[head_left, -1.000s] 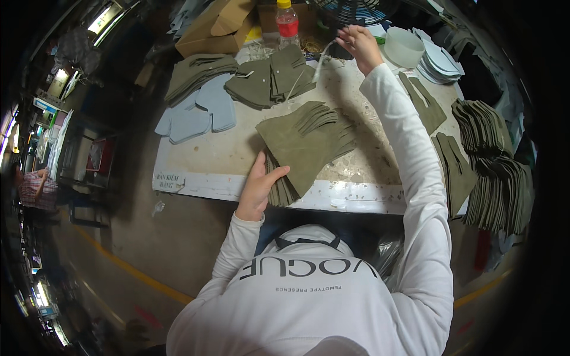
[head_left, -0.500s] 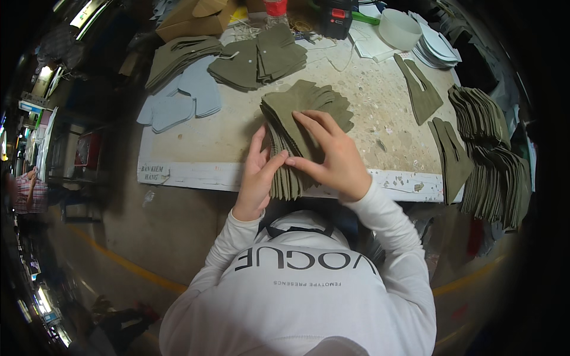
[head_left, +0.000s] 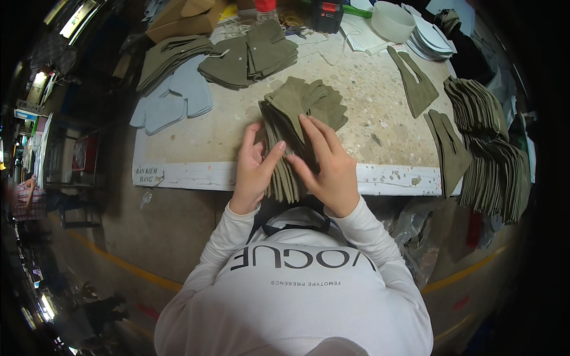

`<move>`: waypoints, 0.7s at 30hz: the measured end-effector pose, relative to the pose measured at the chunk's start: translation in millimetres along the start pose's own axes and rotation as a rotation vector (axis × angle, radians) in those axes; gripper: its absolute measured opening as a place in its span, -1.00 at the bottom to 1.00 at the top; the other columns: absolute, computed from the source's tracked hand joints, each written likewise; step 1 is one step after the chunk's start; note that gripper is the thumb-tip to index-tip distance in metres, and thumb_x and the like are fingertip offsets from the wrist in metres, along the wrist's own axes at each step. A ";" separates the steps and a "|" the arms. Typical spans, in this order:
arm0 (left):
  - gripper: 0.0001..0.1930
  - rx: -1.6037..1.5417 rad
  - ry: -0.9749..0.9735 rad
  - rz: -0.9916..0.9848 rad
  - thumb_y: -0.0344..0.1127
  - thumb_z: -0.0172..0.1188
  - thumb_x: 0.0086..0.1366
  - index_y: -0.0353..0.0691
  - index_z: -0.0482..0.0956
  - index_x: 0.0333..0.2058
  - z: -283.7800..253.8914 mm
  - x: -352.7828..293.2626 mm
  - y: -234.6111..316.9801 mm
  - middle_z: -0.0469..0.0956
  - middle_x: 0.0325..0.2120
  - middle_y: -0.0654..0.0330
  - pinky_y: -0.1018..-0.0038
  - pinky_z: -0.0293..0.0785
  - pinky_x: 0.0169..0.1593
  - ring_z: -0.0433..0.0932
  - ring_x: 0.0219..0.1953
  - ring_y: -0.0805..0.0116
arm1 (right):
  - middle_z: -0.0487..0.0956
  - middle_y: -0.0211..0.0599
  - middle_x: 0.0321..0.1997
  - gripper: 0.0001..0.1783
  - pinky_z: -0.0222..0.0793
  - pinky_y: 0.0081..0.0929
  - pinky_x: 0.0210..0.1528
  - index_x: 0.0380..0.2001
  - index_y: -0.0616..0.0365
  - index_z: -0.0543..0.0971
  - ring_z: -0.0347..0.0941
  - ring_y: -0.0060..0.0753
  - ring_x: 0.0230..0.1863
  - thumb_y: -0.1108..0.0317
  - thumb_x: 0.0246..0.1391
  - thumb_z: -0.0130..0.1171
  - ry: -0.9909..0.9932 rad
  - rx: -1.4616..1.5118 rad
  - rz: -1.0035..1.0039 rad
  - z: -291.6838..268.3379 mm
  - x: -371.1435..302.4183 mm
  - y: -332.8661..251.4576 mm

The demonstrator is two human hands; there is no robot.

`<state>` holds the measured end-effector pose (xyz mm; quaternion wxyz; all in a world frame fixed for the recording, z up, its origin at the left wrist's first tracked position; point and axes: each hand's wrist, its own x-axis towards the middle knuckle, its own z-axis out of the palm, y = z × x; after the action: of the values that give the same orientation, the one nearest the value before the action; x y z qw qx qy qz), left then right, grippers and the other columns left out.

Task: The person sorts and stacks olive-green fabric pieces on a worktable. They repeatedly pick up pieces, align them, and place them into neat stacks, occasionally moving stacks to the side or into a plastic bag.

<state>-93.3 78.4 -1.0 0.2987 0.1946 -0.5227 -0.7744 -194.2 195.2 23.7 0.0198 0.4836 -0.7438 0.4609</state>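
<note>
A thick stack of olive-green cut fabric pieces is fanned out at the table's near edge, its lower end hanging over that edge. My left hand grips the stack's left side, thumb lying across the layers. On the right side, my right hand has its fingertips on the upper pieces and its thumb among the layer edges, parting them. A gap shows between the upper pieces and the layers beneath. The fingers of my left hand behind the stack are partly hidden.
Olive piles and light-blue cut pieces lie at the table's left. Slotted olive pieces rest at the right, beside tall olive stacks at the edge. A cardboard box, a black-and-red case and a white roll stand at the back.
My right hand has shifted slightly left and down along the stack. The gap between the upper pieces and the lower layers looks wider. The whole view has shifted a little.
</note>
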 end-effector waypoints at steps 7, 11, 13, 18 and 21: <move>-0.51 -0.027 -0.038 -0.109 -0.49 0.12 0.34 -0.33 0.18 0.19 -2.3 -2.9 -2.5 0.48 0.02 0.06 0.48 0.39 0.08 0.47 0.03 0.42 | 0.58 0.00 -0.07 -0.39 0.49 -0.36 -0.11 0.21 0.13 0.39 0.59 -0.03 -0.14 0.47 0.04 0.22 0.084 0.136 0.049 -12.2 5.6 23.9; -0.56 0.050 0.009 -0.175 -0.48 0.13 0.32 -0.33 0.31 0.15 -3.6 2.2 -8.5 0.47 0.03 0.13 0.47 0.37 0.12 0.45 0.05 0.41 | 0.59 -0.04 -0.03 -0.42 0.40 -0.49 0.04 0.21 0.36 0.34 0.54 -0.34 -0.04 0.47 0.11 0.19 0.137 0.560 0.332 -30.5 20.7 52.6; -0.55 0.106 0.035 -0.225 -0.46 0.13 0.30 -0.35 0.33 0.16 -9.3 5.4 -6.5 0.47 0.03 0.13 0.46 0.35 0.14 0.45 0.05 0.36 | 0.54 -0.11 0.07 -0.40 0.36 -0.52 0.09 0.22 0.42 0.31 0.48 -0.43 0.02 0.44 0.15 0.21 0.162 0.759 0.460 -46.1 27.2 56.8; -0.58 -0.273 -0.007 -0.260 -0.39 0.08 0.32 -0.36 0.35 0.13 -69.9 -1.7 41.7 0.53 -0.03 0.05 0.38 0.43 0.11 0.52 0.01 0.25 | 0.56 -0.20 0.02 -0.41 0.39 -0.60 0.01 0.21 0.40 0.32 0.50 -0.55 -0.04 0.40 0.14 0.18 0.131 0.845 0.525 -101.0 39.6 45.1; -0.53 -0.561 0.067 -0.297 -0.23 0.00 0.35 -0.39 0.33 0.15 -120.8 -36.6 84.2 0.49 0.03 -0.08 0.26 0.43 0.15 0.50 0.06 0.10 | 0.56 -0.22 0.01 -0.45 0.39 -0.61 0.01 0.18 0.37 0.38 0.51 -0.55 -0.06 0.40 0.13 0.17 0.052 0.987 0.494 -105.8 51.7 32.0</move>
<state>30.0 -4.2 30.9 0.2416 0.2042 -0.2443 -0.9166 -289.3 237.0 87.7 -0.2995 0.2353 -0.5302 0.7575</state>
